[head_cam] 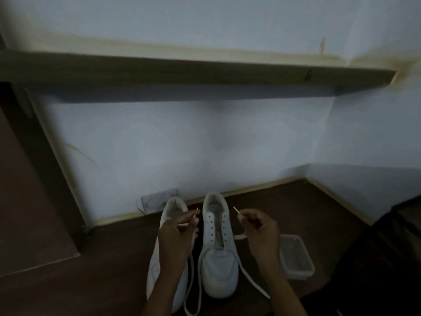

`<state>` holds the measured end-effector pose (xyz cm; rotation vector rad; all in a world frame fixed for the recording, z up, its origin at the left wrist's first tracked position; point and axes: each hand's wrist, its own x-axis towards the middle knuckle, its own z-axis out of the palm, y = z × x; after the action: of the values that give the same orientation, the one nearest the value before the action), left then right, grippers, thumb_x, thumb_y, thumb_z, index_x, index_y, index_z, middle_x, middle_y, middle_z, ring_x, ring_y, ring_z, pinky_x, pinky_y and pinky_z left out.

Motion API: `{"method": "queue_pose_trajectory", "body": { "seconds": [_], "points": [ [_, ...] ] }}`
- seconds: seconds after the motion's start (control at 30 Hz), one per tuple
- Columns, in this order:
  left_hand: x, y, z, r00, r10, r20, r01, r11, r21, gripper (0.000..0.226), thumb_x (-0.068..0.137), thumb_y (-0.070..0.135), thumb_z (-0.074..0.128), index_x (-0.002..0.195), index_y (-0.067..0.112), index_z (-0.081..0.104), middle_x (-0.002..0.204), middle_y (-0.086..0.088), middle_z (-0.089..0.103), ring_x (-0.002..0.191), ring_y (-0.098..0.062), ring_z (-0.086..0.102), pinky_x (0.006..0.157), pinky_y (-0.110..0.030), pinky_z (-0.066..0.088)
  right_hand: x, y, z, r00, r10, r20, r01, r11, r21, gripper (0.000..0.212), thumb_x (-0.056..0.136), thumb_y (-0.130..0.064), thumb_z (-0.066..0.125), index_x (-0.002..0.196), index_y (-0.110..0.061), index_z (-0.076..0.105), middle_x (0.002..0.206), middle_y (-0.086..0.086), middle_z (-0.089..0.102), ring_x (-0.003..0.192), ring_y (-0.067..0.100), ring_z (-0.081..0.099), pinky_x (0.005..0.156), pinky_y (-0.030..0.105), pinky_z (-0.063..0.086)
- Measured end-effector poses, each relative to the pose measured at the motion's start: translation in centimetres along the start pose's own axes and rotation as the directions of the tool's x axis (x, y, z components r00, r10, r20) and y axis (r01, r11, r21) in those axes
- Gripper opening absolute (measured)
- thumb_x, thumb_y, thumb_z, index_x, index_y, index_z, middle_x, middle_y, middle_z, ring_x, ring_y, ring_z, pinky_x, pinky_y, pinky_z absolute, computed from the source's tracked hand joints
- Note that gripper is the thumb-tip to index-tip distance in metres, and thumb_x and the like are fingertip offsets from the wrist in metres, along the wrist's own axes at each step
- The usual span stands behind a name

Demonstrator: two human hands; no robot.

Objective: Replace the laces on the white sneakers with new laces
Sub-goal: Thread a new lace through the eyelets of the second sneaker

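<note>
Head view: my left hand (175, 233) and right hand (259, 229) each pinch one tip of the new lace (252, 282) above the table (102, 281). Right sneaker (217, 258) has bare eyelets, so old lace looks out; threading, plus the left sneaker (159, 270), is left.

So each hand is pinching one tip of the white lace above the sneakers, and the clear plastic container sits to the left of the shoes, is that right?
Not quite. The clear plastic container sits to the right of the sneakers, not the left, as the head view shows. The rest holds: the left hand and right hand each pinch one tip of the white lace.
</note>
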<state>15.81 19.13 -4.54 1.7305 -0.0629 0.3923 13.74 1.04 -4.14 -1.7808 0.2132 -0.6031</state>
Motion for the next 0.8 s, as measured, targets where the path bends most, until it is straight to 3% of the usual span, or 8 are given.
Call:
{"method": "queue_pose_trajectory", "body": {
  "seconds": [0.1,0.17,0.3,0.4,0.6,0.73,0.8],
  "points": [
    [-1.0,-2.6,0.6,0.999,-0.034,0.002,0.034,0.999,0.041,0.027,0.087,0.010,0.070,0.092,0.037,0.072,0.087,0.011,0.074,0.075,-0.007,0.070,0.073,-0.030,0.058,-1.4,2.3,0.7,0.998,0.065,0.022,-0.064,0.997,-0.050,0.018,0.088,-0.011,0.067,0.096,-0.027,0.070,0.092,-0.012,0.070,0.085,0.003,0.066,0.073,0.019,0.054],
    [-1.7,-3.6,1.1,0.999,-0.034,0.003,0.034,0.995,0.099,0.025,0.088,0.012,0.070,0.095,0.036,0.071,0.090,0.012,0.073,0.084,-0.007,0.069,0.079,-0.034,0.057,-2.3,3.5,1.1,0.997,0.072,0.015,-0.071,0.994,-0.088,0.019,0.088,-0.014,0.067,0.095,-0.031,0.068,0.094,-0.014,0.068,0.088,0.000,0.064,0.076,0.019,0.053],
    [-2.9,-4.7,1.8,1.000,0.008,0.017,-0.010,0.988,0.157,0.024,0.089,0.012,0.068,0.102,0.032,0.070,0.095,0.017,0.069,0.093,0.004,0.064,0.084,-0.019,0.052,-3.9,4.8,1.8,0.993,0.114,0.009,-0.112,0.988,-0.110,0.015,0.088,-0.017,0.067,0.091,-0.032,0.068,0.094,-0.015,0.066,0.087,-0.009,0.059,0.070,0.005,0.045],
    [-3.5,-5.6,2.4,0.997,0.044,0.062,-0.056,0.978,0.201,0.025,0.089,0.009,0.068,0.104,0.029,0.070,0.094,0.021,0.065,0.097,0.012,0.058,0.082,-0.005,0.043,-4.8,5.7,2.1,0.996,0.089,0.023,-0.085,0.989,-0.124,0.014,0.087,-0.015,0.068,0.089,-0.029,0.069,0.091,-0.014,0.068,0.089,-0.007,0.060,0.073,0.006,0.045],
    [-4.5,-6.6,3.1,0.996,0.043,0.073,-0.059,0.972,0.226,0.018,0.093,0.016,0.063,0.106,0.026,0.070,0.101,0.019,0.065,0.100,0.011,0.056,0.083,-0.002,0.040,-5.1,7.1,4.0,1.000,0.004,-0.002,-0.005,0.964,-0.266,0.008,0.086,-0.020,0.069,0.084,-0.027,0.068,0.091,-0.015,0.061,0.087,0.001,0.060,0.073,0.005,0.040],
    [-4.6,-6.9,3.5,0.996,0.040,0.085,-0.062,0.961,0.271,0.018,0.094,0.024,0.060,0.109,0.023,0.070,0.104,0.017,0.064,0.102,0.012,0.054,0.083,0.000,0.037,-4.9,8.0,5.0,0.992,-0.128,-0.018,0.107,0.886,-0.450,0.008,0.091,-0.025,0.064,0.089,-0.022,0.071,0.100,-0.008,0.059,0.092,0.006,0.054,0.081,0.026,0.047],
    [-4.5,-7.0,3.7,0.996,0.047,0.076,-0.068,0.952,0.299,0.019,0.095,0.026,0.059,0.110,0.022,0.070,0.105,0.016,0.064,0.101,0.015,0.053,0.083,0.001,0.036,-4.9,8.1,5.3,0.983,-0.184,-0.017,0.154,0.866,-0.476,0.010,0.090,-0.027,0.062,0.088,-0.022,0.071,0.102,-0.005,0.059,0.094,0.011,0.053,0.082,0.029,0.047]
  ]
}}
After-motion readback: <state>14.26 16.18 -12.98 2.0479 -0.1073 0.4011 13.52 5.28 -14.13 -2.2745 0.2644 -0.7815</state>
